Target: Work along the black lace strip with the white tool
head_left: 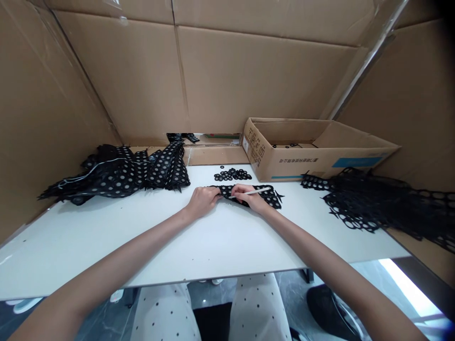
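- The right hand [250, 198] is closed around a pale stick [262, 190], like a pen grip, with the stick's tip down at the dotted black sheet.
- The left hand [202, 202] has its fingers bent at the left end of that sheet; whether they pinch it or only press on it, I cannot tell.
- The two hands are near each other but apart.
- The black sheet [274, 199], patterned with rows of round pale spots, lies flat on the tabletop [213, 246], around the middle of its width and closer to the far edge than the near one. Its ragged right end sticks out past the right hand.
- Just beyond the sheet, toward the far edge, lies a loose cluster of small black rings [232, 174], with a single ring [222, 166] behind it.
- A stack of dotted black sheets [124, 175] lies toward the far left corner, with a pale cord [85, 174] across it.
- An open cardboard box [295, 163] stands at the far edge, right of the middle, with a few rings [293, 145] inside.
- A heap of black netting [377, 199], full of round holes, spreads over the right edge.
- Cardboard walls [213, 76] stand behind and on both sides.
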`<state>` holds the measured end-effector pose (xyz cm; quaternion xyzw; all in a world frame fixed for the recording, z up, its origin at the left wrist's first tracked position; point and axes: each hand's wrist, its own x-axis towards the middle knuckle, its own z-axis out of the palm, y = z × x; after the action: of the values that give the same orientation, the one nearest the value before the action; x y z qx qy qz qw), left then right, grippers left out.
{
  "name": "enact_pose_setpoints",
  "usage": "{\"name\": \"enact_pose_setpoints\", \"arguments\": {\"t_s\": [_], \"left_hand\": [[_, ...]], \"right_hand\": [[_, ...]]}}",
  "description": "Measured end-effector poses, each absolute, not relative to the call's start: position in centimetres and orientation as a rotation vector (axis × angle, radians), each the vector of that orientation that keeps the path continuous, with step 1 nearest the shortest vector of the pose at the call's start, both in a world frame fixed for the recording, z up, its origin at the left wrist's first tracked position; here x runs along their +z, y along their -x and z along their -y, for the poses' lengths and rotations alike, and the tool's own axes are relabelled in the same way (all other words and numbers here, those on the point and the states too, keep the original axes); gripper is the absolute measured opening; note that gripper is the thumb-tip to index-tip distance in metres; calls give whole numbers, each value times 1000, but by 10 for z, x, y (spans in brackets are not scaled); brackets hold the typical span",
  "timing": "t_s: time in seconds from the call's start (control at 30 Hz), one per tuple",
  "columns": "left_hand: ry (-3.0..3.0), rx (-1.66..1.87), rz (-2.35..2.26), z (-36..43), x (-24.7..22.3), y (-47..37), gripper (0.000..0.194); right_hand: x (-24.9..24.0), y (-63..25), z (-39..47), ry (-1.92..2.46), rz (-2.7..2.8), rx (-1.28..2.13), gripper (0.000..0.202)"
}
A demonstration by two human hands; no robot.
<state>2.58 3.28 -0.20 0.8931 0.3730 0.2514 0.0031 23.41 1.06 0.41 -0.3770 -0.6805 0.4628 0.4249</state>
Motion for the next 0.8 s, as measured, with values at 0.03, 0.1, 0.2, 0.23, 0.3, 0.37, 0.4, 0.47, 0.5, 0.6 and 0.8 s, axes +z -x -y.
{"name": "enact_pose_setpoints", "arguments": {"t_s": [0.03, 0.1, 0.2, 0.23, 0.3, 0.37, 0.4, 0.47, 0.5, 0.6, 0.8], "left_hand": [[-2804, 783, -1167, -33, -1, -25, 20], [-2845, 750, -1117, -35, 2, -23, 20], [-2990, 644, -929, -37, 8, -16, 21], [-3051, 602, -851, -38, 10, -13, 21], [-3164, 532, -709, -38, 12, -8, 21], [-3238, 497, -613, -38, 14, -5, 21], [-3258, 491, -583, -38, 14, -4, 21], [-3275, 485, -543, -38, 15, -3, 19], [-3279, 477, -529, -37, 15, -4, 18], [-3281, 465, -494, -36, 18, -3, 13], [-3282, 471, -491, -39, 20, 3, 7]], "right_hand": [[5, -234, -10, 943, 1698, 1157, 7], [7, -234, -10, 943, 1664, 1153, 8], [11, -234, -10, 923, 1571, 1153, 9], [12, -234, -10, 915, 1550, 1154, 9], [12, -234, -10, 906, 1534, 1157, 9], [10, -235, -10, 905, 1501, 1154, 10], [8, -236, -11, 904, 1459, 1144, 10], [6, -239, -13, 904, 1356, 1118, 11], [4, -241, -14, 908, 1315, 1109, 11], [4, -244, -16, 928, 1313, 1129, 10], [10, -239, -11, 937, 1426, 1166, 10]]}}
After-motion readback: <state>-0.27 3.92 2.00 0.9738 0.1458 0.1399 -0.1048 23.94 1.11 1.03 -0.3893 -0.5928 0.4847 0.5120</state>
